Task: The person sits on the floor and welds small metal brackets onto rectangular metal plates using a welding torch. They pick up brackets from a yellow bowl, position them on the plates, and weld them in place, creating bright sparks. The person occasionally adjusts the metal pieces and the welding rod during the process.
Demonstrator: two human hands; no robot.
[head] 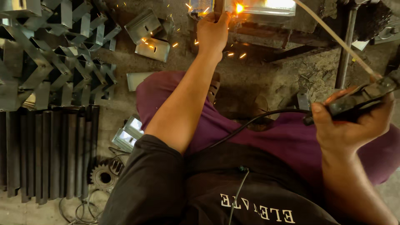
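From above, the person sits low over a dusty concrete floor [266,83], knees in purple trousers. The left hand [212,31] is stretched forward, fingers wrapped around a shiny metal piece [262,7] at the top edge of the view, where a bright white-yellow glare burns and orange sparks [175,43] scatter across the ground. The right hand [354,121] is drawn back near the right knee, closed around a dark tool handle [362,98]; a pale cable [333,37] runs from it up toward the glare, and a black cord [250,123] trails across the lap. To the left lie stacked folded metal brackets [54,54], a row of dark steel bars [46,150] and a gear wheel [103,177].
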